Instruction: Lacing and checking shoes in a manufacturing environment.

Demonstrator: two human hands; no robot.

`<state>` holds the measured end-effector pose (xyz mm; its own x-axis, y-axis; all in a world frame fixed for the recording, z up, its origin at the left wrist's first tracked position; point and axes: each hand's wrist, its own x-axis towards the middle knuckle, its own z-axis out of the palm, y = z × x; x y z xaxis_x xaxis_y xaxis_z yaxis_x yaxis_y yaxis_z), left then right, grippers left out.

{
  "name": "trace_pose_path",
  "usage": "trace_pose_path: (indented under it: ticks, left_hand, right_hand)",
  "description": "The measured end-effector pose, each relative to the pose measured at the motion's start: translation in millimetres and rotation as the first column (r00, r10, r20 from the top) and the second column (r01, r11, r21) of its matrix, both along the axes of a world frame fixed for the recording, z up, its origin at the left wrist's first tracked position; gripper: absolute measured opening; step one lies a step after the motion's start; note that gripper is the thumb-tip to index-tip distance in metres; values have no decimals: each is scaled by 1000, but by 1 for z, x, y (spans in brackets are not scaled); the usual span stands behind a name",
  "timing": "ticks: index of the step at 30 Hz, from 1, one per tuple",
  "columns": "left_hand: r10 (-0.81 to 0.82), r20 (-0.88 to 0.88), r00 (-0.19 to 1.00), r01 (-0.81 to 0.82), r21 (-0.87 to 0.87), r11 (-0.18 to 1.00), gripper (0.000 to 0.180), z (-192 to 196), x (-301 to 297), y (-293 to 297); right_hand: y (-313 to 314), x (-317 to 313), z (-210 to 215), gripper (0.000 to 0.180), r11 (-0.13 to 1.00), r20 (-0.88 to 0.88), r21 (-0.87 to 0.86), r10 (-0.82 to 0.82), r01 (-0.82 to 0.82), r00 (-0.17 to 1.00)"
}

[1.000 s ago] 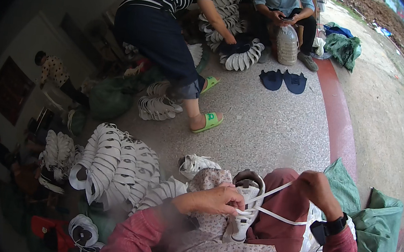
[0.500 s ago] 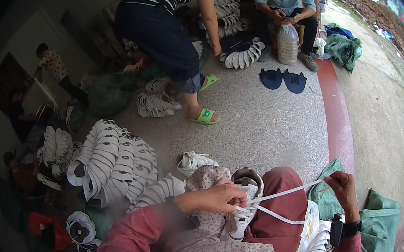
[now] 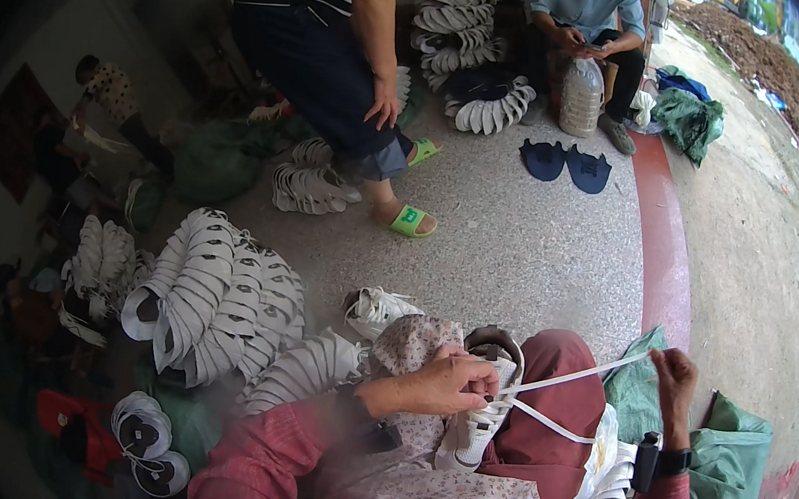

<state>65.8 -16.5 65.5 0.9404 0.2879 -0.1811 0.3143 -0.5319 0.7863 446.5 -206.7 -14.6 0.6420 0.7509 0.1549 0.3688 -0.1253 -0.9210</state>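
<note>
A white sneaker point(image 3: 469, 436) with a dark collar lies on my lap, between a flowered cloth and my dark red trouser leg. My left hand point(image 3: 443, 383) is closed at its lacing, fingers pinching the upper near the eyelets; the fingertips are partly hidden. From there a flat white shoelace point(image 3: 575, 377) runs taut up to the right. My right hand point(image 3: 674, 371), raised beyond my right knee, pinches the far end of it. A second white strand loops slackly from the shoe across my thigh.
Stacked white shoe uppers point(image 3: 226, 296) fill the left side. Another white sneaker point(image 3: 378, 311) sits on the floor ahead. Green sacks point(image 3: 730, 470) lie at my right. A standing person point(image 3: 307, 69) and a seated person point(image 3: 587, 23) are farther off, near dark blue shoe pieces point(image 3: 566, 164).
My right hand still keeps the shoelace stretched, and my left hand stays at the sneaker. The standing person has straightened somewhat and brought a hand to the knee. The view has shifted slightly.
</note>
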Motion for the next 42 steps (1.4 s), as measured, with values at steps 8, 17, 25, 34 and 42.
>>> trace_pose_path:
  ticks: [8, 17, 25, 34, 42]
  left_hand:
    - [183, 169, 968, -130, -282, 950, 13, -16, -2, 0]
    - [59, 211, 976, -61, 6, 998, 20, -11, -22, 5]
    - [75, 40, 996, -63, -249, 966, 25, -15, -23, 10]
    - [171, 191, 967, -175, 5, 984, 22, -15, -12, 6]
    - [207, -32, 978, -198, 179, 964, 37, -10, 18, 31]
  right_hand:
    - [-8, -46, 5, 23, 902, 362, -429, 223, -50, 905]
    - [26, -107, 49, 22, 852, 94, -59, 523, -520, 847]
    - [58, -137, 55, 20, 697, 453, -228, 694, -680, 560]
    - [68, -152, 62, 16, 581, 330, -299, 808, -757, 489]
    - [63, -163, 56, 13, 611, 206, -291, 792, -737, 575]
